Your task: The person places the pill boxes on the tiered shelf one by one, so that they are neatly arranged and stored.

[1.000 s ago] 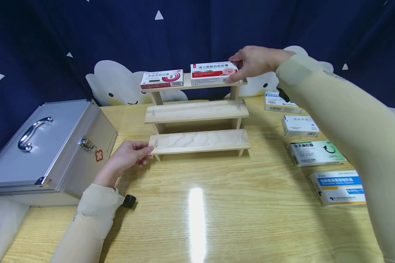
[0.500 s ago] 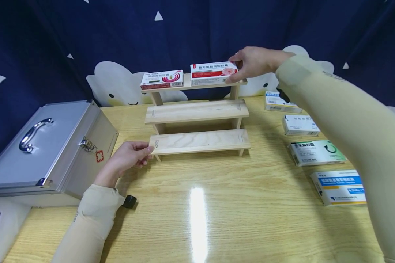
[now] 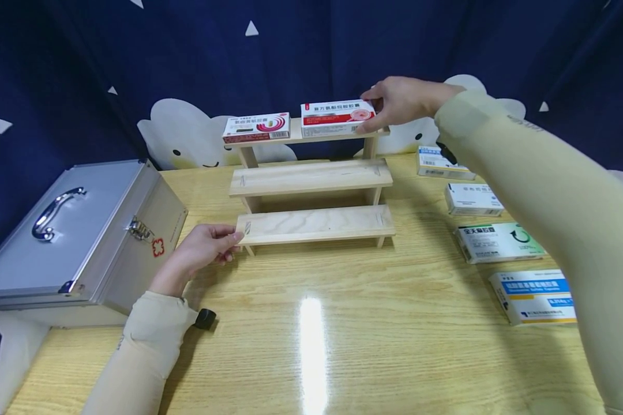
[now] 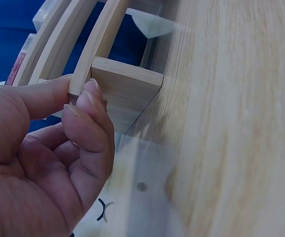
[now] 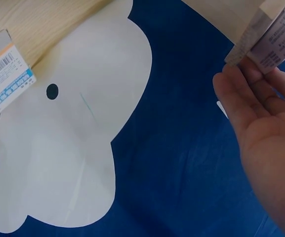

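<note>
A navy curtain (image 3: 301, 52) printed with white triangles and clouds hangs behind a glossy pale wood-grain counter (image 3: 259, 351). On the counter stands a 3-tier bare wooden rack (image 3: 311, 177). The fingers of the left hand (image 3: 202, 246) pinch the left end of its lowest tier. The fingers of the right hand (image 3: 407, 99) grasp the right end of a white-and-red cardboard medicine box (image 3: 327, 121) on the top tier, beside a white box with pink arcs (image 3: 254, 127). To the right lie 4 printed cardboard cartons (image 3: 498, 242); to the left sits a silver metal-edged case (image 3: 78, 219).
</note>
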### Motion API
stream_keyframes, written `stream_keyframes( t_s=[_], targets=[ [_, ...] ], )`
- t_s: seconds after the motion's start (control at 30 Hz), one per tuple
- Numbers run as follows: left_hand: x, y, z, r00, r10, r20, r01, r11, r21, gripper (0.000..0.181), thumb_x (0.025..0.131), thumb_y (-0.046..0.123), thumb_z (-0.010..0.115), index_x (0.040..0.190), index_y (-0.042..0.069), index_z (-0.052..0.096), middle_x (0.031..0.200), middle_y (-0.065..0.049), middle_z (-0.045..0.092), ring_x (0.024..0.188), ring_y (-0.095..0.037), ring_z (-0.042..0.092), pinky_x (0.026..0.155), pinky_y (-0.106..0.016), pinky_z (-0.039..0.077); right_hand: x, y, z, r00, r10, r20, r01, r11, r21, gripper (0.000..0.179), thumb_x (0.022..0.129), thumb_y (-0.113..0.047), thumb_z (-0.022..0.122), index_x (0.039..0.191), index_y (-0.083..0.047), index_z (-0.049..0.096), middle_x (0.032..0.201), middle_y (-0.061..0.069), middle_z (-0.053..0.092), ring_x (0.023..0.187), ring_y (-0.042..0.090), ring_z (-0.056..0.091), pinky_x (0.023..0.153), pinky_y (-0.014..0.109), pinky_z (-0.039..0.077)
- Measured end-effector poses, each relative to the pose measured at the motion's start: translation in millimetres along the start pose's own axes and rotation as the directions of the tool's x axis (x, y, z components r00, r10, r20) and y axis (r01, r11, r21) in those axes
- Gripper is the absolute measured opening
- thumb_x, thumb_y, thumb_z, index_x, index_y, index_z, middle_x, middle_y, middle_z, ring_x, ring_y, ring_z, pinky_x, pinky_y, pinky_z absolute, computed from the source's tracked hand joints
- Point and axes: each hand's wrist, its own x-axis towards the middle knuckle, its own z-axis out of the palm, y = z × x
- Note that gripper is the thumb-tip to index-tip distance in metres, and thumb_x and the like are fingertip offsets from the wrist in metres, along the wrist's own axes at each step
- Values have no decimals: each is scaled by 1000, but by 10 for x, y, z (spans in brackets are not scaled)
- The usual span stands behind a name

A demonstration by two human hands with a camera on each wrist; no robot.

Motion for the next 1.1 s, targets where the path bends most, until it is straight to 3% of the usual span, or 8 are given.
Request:
stream_keyframes(
  t_s=[0.43, 0.67, 0.77, 1.1],
  targets=[
    [86, -53, 16, 1000, 6, 12, -6, 1000, -1, 41, 103, 20, 57, 132, -9, 54, 93, -14, 69, 68, -13, 57, 57, -24, 48, 41, 22, 17, 998, -4, 61, 5, 1000, -20, 121, 77, -74, 67, 157, -2, 12, 145, 20, 41, 119, 31, 41, 100, 45, 36],
    [114, -45, 25, 1000, 6, 13, -7, 1000, 17, 44, 104, 21, 55, 136, -9, 51, 98, -16, 68, 72, -15, 58, 60, -24, 49, 24, 37, -56, 996, 15, 92, -9, 998, -65, 127, 73, -82, 62, 159, -7, 6, 154, 22, 31, 131, 35, 35, 111, 54, 29],
    [141, -17, 25, 1000, 8, 14, -9, 1000, 28, 44, 104, 22, 55, 136, -8, 51, 98, -16, 68, 72, -15, 58, 61, -24, 50, -52, 68, -155, 996, 37, 85, -31, 996, -80, 124, 73, -82, 61, 159, -9, 9, 158, 22, 26, 138, 38, 30, 112, 58, 26],
    [214, 58, -11, 1000, 19, 19, -20, 999, 43, 45, 104, 22, 54, 137, -9, 49, 100, -17, 67, 74, -15, 58, 63, -25, 51, -438, 322, -499, 994, 105, 9, -103, 987, -122, 106, 86, -73, 55, 157, -4, 19, 155, 29, 25, 136, 45, 28, 110, 62, 27]
  ],
)
